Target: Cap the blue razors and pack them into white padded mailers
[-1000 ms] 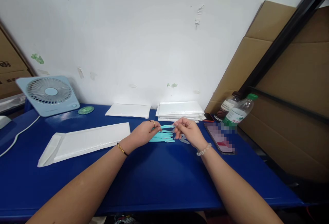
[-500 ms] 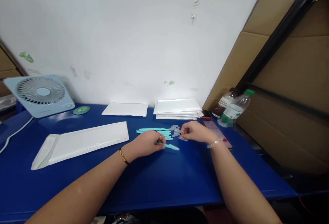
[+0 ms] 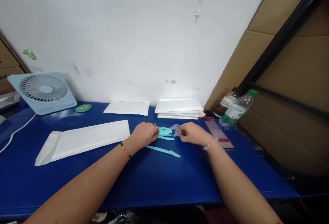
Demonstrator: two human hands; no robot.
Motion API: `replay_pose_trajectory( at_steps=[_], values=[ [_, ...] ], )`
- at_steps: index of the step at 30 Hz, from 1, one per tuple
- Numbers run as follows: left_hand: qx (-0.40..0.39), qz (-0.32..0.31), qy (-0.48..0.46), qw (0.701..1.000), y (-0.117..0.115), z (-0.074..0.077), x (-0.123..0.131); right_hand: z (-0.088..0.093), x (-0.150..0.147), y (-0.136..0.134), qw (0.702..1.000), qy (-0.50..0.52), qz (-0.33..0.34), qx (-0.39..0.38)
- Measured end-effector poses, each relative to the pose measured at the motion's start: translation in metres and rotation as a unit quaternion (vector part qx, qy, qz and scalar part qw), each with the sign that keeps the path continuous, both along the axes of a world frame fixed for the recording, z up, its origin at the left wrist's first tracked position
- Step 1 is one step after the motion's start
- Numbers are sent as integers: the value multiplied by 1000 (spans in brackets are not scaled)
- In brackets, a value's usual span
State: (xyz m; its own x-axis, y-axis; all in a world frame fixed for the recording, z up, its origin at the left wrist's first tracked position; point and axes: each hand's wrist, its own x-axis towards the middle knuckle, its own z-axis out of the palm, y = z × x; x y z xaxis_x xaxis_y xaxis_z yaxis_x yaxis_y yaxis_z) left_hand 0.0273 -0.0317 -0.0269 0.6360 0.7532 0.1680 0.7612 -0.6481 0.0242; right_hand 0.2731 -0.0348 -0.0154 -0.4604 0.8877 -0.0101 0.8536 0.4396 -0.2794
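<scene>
Several turquoise eyebrow razors lie in a small pile on the blue table. My left hand is closed over the pile's left end, and whatever its fingertips grip is hidden. Just in front of that hand, a single eyebrow razor lies apart on the table. Small clear blade caps are heaped at the pile's right end. Right beside them, my right hand has its fingers curled together; I cannot make out what is in them.
On the left lie a long white padded mailer and a pale blue fan. More mailers are stacked by the wall. A phone and two bottles, one green-capped, stand or lie right. Cardboard borders the table.
My left hand has let go of one eyebrow razor, now on the table, and moved back left onto the pile. My right hand stays by the caps, its fingers curled tighter.
</scene>
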Motion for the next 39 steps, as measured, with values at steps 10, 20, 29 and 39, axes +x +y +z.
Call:
replay_pose_trajectory(
  at_steps=[10, 20, 29, 39],
  values=[
    [-4, -22, -65, 998, 1, 4, -4, 7, -4, -4, 985, 162, 62, -10],
    [-34, -19, -86, 996, 1, 5, -6, 6, -3, -4, 981, 179, 72, -4],
    [-80, -55, -120, 988, -3, 5, 0, 4, -12, -7, 975, 196, 96, -38],
    [-136, -60, -89, 985, -4, -1, -2, 4, -2, -4, 984, 115, 103, -86]
  ],
)
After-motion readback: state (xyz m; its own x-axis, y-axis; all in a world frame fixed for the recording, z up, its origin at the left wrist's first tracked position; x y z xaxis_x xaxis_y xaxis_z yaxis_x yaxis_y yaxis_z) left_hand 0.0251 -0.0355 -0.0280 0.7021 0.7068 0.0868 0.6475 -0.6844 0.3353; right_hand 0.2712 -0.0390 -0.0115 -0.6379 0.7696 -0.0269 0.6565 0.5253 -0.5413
